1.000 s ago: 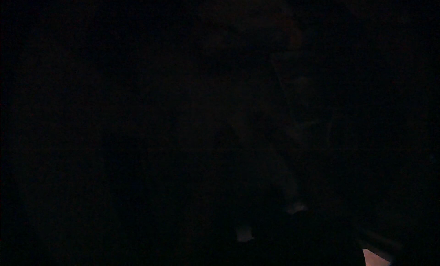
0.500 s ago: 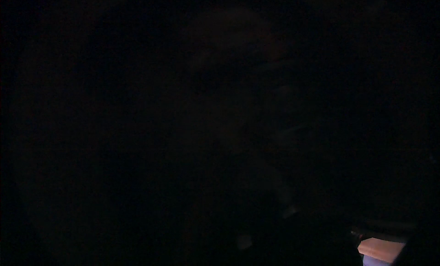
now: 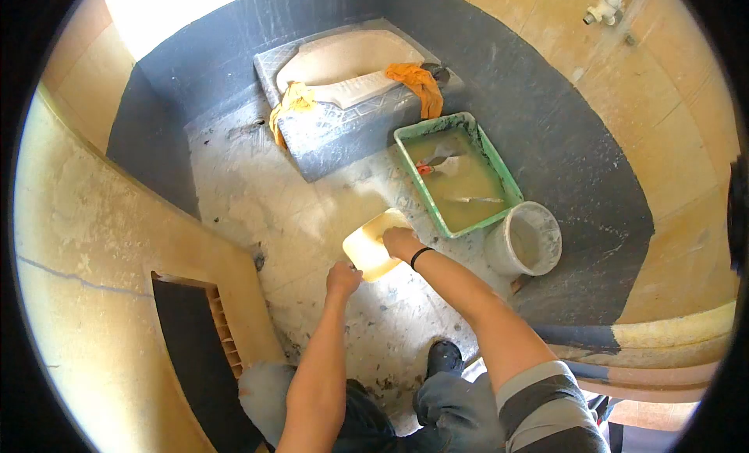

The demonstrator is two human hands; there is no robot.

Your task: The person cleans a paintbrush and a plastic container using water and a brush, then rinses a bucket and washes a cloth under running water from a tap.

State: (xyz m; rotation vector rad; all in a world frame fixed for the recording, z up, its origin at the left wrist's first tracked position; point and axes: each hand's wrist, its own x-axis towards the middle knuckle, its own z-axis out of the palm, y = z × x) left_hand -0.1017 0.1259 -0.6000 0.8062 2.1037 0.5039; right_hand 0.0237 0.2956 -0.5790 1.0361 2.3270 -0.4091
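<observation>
A pale yellow container (image 3: 368, 250) with rounded corners is between my two hands, above the stained floor. My left hand (image 3: 343, 280) is closed at its lower left edge. The right hand (image 3: 399, 243), with a black band at the wrist, reaches over its inner side; the fingers are partly hidden, and I cannot make out whether they hold anything. To the right of the hands lies a green tray (image 3: 427, 199) of murky liquid, with a red-handled tool (image 3: 438, 167) and a thin tool (image 3: 476, 200) in it.
A whitish bucket (image 3: 507, 246) stands beside the tray. Behind is a grey block (image 3: 335, 143) bearing a pale curved piece (image 3: 351, 55), a yellow cloth (image 3: 292, 106) and an orange cloth (image 3: 421, 85). A low wall with an opening (image 3: 191, 336) is at left; a tap (image 3: 605, 8) is upper right.
The earlier frames were almost black; the view is now bright, and the hands, container, tray and bucket show clearly. How the hands moved cannot be made out.
</observation>
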